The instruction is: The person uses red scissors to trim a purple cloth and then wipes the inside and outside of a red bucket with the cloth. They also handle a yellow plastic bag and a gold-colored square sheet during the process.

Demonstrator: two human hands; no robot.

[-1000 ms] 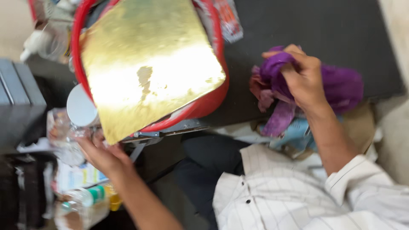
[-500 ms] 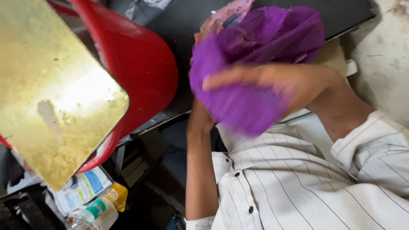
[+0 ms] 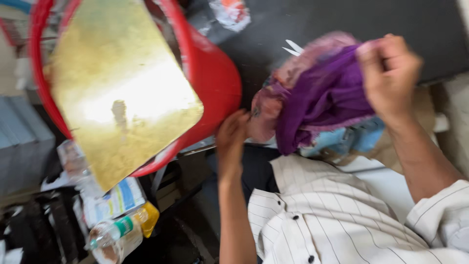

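Observation:
My right hand (image 3: 388,73) grips a bunched purple cloth (image 3: 325,95) with a pinkish lace edge, held above the dark table top (image 3: 303,24). My left hand (image 3: 232,134) holds the lower left end of the same cloth, close to the rim of a red plastic tub (image 3: 215,83). A shiny gold rectangular board (image 3: 122,93) lies tilted in the tub. The picture is blurred by motion.
A light blue cloth (image 3: 349,139) lies under the purple one. White scissors handles (image 3: 293,48) show on the dark table. Below the tub are a clear bottle with a yellow cap (image 3: 122,234), paper packets (image 3: 112,198) and a grey box (image 3: 19,146) at the left.
My left hand came up from the clutter below the tub and took the cloth's lower end. My right hand lifted the purple cloth, then carried it back over the table.

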